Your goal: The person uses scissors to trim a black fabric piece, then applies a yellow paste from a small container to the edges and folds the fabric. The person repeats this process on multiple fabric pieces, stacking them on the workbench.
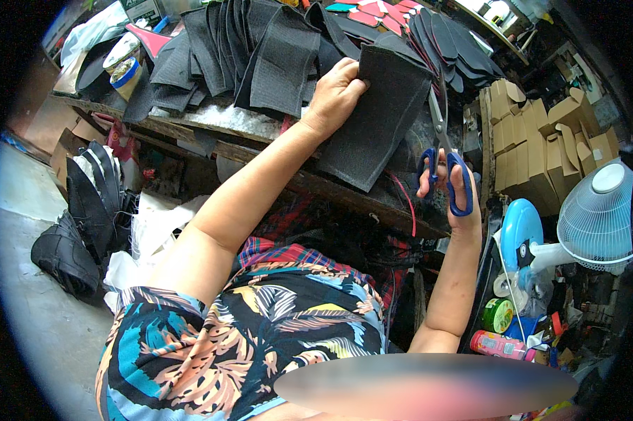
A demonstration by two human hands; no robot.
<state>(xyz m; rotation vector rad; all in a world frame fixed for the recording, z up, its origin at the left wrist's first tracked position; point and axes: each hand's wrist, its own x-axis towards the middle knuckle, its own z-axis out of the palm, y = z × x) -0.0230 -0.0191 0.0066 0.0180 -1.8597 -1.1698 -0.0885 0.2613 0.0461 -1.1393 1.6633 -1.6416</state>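
Pinched in my left hand [336, 98] is the upper left edge of a black fabric piece [379, 116], which hangs down over the front edge of the workbench. My right hand [460, 186] has its fingers through the blue handles of a pair of scissors [439, 133]. The blades point up and away, along the right side of the fabric; whether they touch it I cannot tell. More dark fabric pieces [278, 63] lie overlapped on the bench to the left of my left hand.
Dark cut shapes [446, 45] and red pieces [376, 15] lie at the back. Cardboard boxes [530, 144] are stacked at the right, beside a white and blue fan [597, 210]. A round tub [125, 74] stands at the bench's left. Black shoes [67, 256] sit lower left.
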